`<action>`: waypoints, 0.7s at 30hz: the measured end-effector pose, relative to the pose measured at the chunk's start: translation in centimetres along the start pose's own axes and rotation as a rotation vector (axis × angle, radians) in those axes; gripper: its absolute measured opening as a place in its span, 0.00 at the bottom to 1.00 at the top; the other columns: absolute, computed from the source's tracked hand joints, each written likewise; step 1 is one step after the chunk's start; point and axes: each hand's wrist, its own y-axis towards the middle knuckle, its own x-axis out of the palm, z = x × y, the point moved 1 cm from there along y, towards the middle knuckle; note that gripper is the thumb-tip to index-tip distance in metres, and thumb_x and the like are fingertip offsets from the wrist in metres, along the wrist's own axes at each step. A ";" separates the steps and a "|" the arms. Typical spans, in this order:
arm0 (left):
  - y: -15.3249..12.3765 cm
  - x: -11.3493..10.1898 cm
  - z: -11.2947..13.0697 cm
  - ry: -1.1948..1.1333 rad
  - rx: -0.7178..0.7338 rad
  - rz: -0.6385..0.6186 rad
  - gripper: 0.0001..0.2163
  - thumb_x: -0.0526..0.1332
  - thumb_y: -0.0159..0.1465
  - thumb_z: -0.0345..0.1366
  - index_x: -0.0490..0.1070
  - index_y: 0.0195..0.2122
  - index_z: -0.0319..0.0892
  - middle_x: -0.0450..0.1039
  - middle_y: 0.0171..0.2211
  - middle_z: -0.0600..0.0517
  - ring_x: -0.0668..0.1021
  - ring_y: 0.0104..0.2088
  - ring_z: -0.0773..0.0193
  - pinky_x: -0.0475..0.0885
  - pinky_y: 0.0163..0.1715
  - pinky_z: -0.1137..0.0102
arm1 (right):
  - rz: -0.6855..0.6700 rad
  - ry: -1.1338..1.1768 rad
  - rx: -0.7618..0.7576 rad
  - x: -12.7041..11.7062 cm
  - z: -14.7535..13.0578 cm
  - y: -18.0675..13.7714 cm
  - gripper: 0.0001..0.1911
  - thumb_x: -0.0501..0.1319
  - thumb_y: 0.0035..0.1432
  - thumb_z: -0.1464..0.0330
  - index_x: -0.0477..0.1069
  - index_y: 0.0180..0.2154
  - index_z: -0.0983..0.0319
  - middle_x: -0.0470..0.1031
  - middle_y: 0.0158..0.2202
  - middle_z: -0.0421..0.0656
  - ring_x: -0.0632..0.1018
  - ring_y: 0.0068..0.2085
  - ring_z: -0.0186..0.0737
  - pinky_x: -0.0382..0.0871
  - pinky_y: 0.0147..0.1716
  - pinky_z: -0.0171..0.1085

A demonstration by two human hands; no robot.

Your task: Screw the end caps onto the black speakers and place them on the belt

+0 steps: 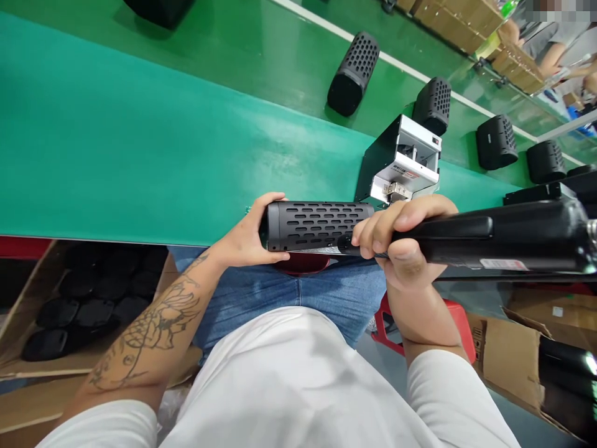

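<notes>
A black housing with rows of slots [317,225] lies on its side at the near edge of the green work surface. My left hand [249,239] grips its left end, with the thumb and fingers on opposite sides. In my right hand [410,239] is a black electric screwdriver [508,236], its body stretching off to the right. The driver's tip points left at the right part of the housing; whether it touches a screw is hidden. Just beyond my right hand stands a black and silver screw feeder [403,165].
Several similar black housings stand on the darker green strip [261,62] behind. An open carton [28,292] at lower left holds black parts. At lower right are a red stool [461,323] and another carton [513,361]. Other people [550,50] are at the far right.
</notes>
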 end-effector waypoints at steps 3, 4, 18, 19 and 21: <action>0.1 0.0 0.1 0.003 0.007 -0.010 0.62 0.91 0.57 0.58 0.59 0.87 0.57 0.71 0.81 0.37 0.83 0.76 0.34 0.80 0.80 0.42 | -0.019 -0.001 -0.014 0.1 0.3 0.0 0.26 0.85 0.66 0.46 0.73 0.36 0.48 0.68 0.19 0.29 0.67 0.15 0.37 0.75 0.19 0.44; 0.1 0.0 0.1 0.003 0.007 -0.012 0.62 0.91 0.58 0.58 0.59 0.87 0.57 0.72 0.81 0.37 0.83 0.75 0.34 0.81 0.79 0.43 | -0.040 0.008 -0.018 0.1 0.2 -0.1 0.23 0.84 0.69 0.49 0.75 0.37 0.47 0.69 0.20 0.30 0.68 0.16 0.37 0.76 0.20 0.44; 0.2 0.1 0.5 -0.026 -0.048 0.007 0.62 0.93 0.53 0.58 0.64 0.84 0.57 0.74 0.79 0.39 0.85 0.72 0.34 0.83 0.76 0.43 | -0.203 0.023 0.164 -0.2 1.2 -0.3 0.34 0.88 0.60 0.44 0.67 0.31 0.51 0.69 0.20 0.30 0.71 0.18 0.35 0.77 0.21 0.41; 0.1 0.1 0.6 -0.019 -0.048 0.002 0.62 0.92 0.54 0.58 0.63 0.85 0.57 0.74 0.79 0.39 0.84 0.72 0.34 0.83 0.76 0.44 | -0.216 0.023 0.172 -0.2 1.3 -0.3 0.34 0.88 0.60 0.43 0.67 0.31 0.51 0.68 0.19 0.30 0.70 0.18 0.35 0.77 0.21 0.41; 0.1 0.0 0.6 -0.002 -0.048 -0.004 0.62 0.92 0.55 0.58 0.62 0.85 0.56 0.73 0.80 0.39 0.84 0.73 0.34 0.83 0.77 0.44 | -0.253 0.041 0.174 -0.3 1.6 -0.3 0.32 0.87 0.62 0.45 0.69 0.31 0.51 0.68 0.19 0.30 0.70 0.17 0.35 0.76 0.20 0.41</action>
